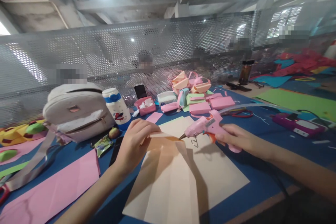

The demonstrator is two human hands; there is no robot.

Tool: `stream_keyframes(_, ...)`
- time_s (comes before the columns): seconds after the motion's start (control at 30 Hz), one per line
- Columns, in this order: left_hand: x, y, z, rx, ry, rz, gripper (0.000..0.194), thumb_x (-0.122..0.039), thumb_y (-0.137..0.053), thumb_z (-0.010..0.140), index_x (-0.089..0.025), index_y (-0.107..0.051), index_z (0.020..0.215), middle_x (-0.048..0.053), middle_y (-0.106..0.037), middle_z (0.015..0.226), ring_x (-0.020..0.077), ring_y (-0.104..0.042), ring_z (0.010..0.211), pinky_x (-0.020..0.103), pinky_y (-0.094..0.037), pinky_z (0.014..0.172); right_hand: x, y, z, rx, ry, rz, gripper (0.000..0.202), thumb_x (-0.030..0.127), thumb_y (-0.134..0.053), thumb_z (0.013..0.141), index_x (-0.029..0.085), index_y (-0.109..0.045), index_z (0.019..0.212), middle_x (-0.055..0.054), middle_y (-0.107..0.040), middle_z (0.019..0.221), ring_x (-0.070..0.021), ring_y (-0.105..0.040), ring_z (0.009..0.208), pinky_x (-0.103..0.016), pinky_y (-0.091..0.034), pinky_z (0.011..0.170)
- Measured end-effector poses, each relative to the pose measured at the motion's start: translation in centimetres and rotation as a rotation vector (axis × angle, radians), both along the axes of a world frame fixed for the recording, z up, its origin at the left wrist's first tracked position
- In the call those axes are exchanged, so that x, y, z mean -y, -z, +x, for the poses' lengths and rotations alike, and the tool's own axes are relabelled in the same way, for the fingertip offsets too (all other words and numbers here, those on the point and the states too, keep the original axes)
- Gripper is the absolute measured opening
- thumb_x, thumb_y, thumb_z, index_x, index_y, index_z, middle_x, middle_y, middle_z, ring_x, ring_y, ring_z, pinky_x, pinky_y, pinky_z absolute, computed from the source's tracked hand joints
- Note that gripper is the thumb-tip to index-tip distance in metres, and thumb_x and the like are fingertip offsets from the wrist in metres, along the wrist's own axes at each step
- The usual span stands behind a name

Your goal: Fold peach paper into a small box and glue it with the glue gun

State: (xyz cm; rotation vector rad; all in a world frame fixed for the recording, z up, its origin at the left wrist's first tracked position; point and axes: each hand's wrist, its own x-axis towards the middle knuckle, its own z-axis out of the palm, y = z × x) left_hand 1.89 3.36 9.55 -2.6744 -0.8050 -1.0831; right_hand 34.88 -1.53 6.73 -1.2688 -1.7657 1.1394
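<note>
Wrapped around the handle of a pink hot glue gun (pixel 207 126) is my right hand (pixel 233 136). The gun's dark nozzle points left and meets the folded top edge of a cream paper sheet (pixel 168 182). At the upper left of that sheet, my left hand (pixel 138 138) pinches the folded edge between thumb and fingers. Creases run down the sheet's length. Beneath it lies a second cream sheet (pixel 223 178), flat on the blue table. A clear glue stick (pixel 252 105) trails from the back of the gun.
A pale backpack (pixel 78 112) and a white and blue bottle (pixel 117 108) stand at left. Small folded paper boxes (pixel 198 99) crowd the back. Pink paper (pixel 57 185) lies front left. To the right are red scissors (pixel 240 113) and a purple power strip (pixel 296 125). A perforated metal screen (pixel 105 49) rises behind.
</note>
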Motion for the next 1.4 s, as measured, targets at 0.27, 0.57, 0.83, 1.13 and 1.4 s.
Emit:
stream_keyframes(0.27,-2.2,-1.9,-0.3,-0.230,-0.187,0.036,0.030,0.000,-0.041,0.087,-0.022,-0.062,0.090,0.002,-0.069,0.092,0.0208,-0.060,0.091,0.043,-0.037,0.099,-0.2,0.9,0.0,-0.033,0.007,0.002,0.057,0.073,-0.056,0.083,0.019,-0.048,0.069,0.005,-0.040,0.058,-0.0091,-0.037,0.051,-0.025,-0.027,0.048)
stream_keyframes(0.57,-2.6,-2.0,2.3,-0.135,-0.118,0.040,0.041,-0.001,-0.042,0.091,-0.020,-0.055,0.125,0.011,-0.065,0.124,0.0252,-0.058,0.116,0.048,-0.040,0.102,0.1,0.9,0.0,-0.053,0.045,0.035,0.060,0.076,-0.053,0.083,0.019,-0.047,0.064,0.003,-0.045,0.056,-0.0111,-0.040,0.053,-0.026,-0.030,0.051)
stream_keyframes(0.83,7.1,0.3,7.6,0.430,0.221,-0.999,0.019,-0.022,-0.046,0.095,-0.020,-0.064,0.101,0.007,-0.068,0.100,0.0187,-0.066,0.093,0.032,-0.053,0.083,0.2,0.1,-1.2,-0.222,0.260,0.096,0.061,0.078,-0.064,0.072,0.018,-0.055,0.068,0.000,-0.053,0.069,-0.0148,-0.049,0.068,-0.026,-0.040,0.064)
stream_keyframes(1.13,6.3,1.4,11.9,0.744,0.279,-1.298,0.047,-0.047,-0.075,0.079,-0.016,-0.064,0.112,0.013,-0.068,0.119,0.0286,-0.062,0.115,0.040,-0.047,0.101,0.4,-1.5,-7.0,-0.602,0.001,-0.052,0.050,0.064,-0.075,0.073,0.020,-0.067,0.096,-0.003,-0.066,0.089,-0.0195,-0.061,0.086,-0.029,-0.049,0.075)
stream_keyframes(1.4,6.6,1.2,10.4,0.761,0.258,-1.140,0.035,-0.051,-0.067,0.084,-0.016,-0.067,0.090,0.009,-0.073,0.096,0.0249,-0.067,0.093,0.034,-0.051,0.087,1.3,-2.2,-6.6,-0.319,-0.132,0.026,0.066,0.067,-0.052,0.089,0.024,-0.054,0.140,-0.011,-0.059,0.136,-0.0265,-0.056,0.122,-0.041,-0.046,0.102)
